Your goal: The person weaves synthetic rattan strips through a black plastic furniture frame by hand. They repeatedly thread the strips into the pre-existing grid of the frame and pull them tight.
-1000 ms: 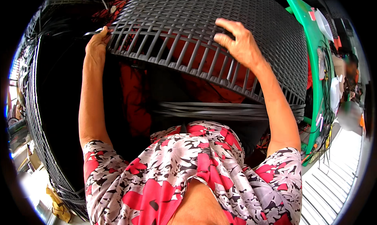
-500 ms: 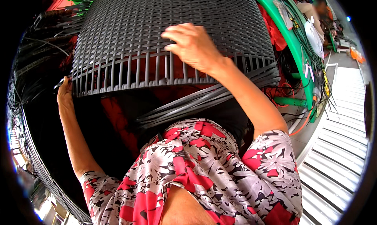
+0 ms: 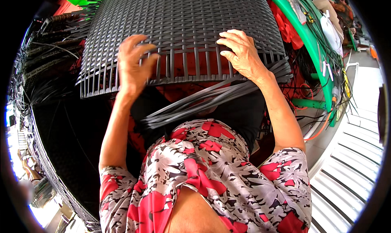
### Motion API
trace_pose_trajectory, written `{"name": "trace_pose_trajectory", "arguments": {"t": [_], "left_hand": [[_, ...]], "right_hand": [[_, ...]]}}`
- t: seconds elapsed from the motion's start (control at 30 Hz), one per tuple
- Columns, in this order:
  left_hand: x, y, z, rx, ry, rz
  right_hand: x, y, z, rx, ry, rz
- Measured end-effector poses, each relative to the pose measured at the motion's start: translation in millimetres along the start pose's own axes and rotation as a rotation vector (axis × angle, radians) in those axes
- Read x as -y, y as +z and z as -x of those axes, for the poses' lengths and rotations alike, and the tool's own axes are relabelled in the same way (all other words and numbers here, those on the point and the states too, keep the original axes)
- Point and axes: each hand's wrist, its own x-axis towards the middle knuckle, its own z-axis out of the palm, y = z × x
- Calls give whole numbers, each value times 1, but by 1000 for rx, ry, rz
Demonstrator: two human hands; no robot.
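A wide dark grey woven wicker panel (image 3: 183,21) lies in front of me. Along its near edge the weave stops, leaving bare upright strips above a wrapped bar. Over the left part of that bare band is my left hand (image 3: 135,64), fingers apart and slightly blurred, with nothing seen in it. My right hand (image 3: 242,54) is over the right part, fingers spread and bent toward the weave; no strip shows in its grip. Whether the fingertips touch the panel I cannot tell. A bundle of loose grey wicker strips (image 3: 195,105) runs slantwise between the panel and my body.
A green plastic chair or frame (image 3: 313,45) hung with black strands curves along the right. Beyond it are an orange cable (image 3: 321,129) and a white slatted surface (image 3: 350,159). Dark woven pieces (image 3: 51,54) with loose strip ends are piled at the left. People sit at the far right.
My left hand has left the panel's left corner and moved right over the bare strips. My right hand has shifted right, its fingers now spread.
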Motion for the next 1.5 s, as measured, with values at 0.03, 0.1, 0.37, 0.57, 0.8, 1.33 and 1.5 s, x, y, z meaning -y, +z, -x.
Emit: {"name": "trace_pose_trajectory", "arguments": {"t": [0.03, 0.1, 0.37, 0.57, 0.8, 1.33, 1.5], "left_hand": [[-10, 11, -4, 56, 89, -25], [-7, 27, -5, 128, 58, 0], [5, 29, -4, -4, -5, -115], [69, -35, 102, -782, -743, 325], [49, -27, 111, -534, -1275, 1417], [-9, -48, 17, -707, -1294, 1746], [-29, -31, 30, -703, -1317, 1831]], "right_hand": [[1, 1, -1, -4, 4, -2], [1, 1, -1, -17, -2, 6], [2, 5, -13, -80, -19, 33], [2, 8, -9, -121, -36, 53], [-4, 10, -6, -183, -13, 25], [-202, -85, -35, 274, 805, -256], [-199, -110, -11, 335, 828, -161]]}}
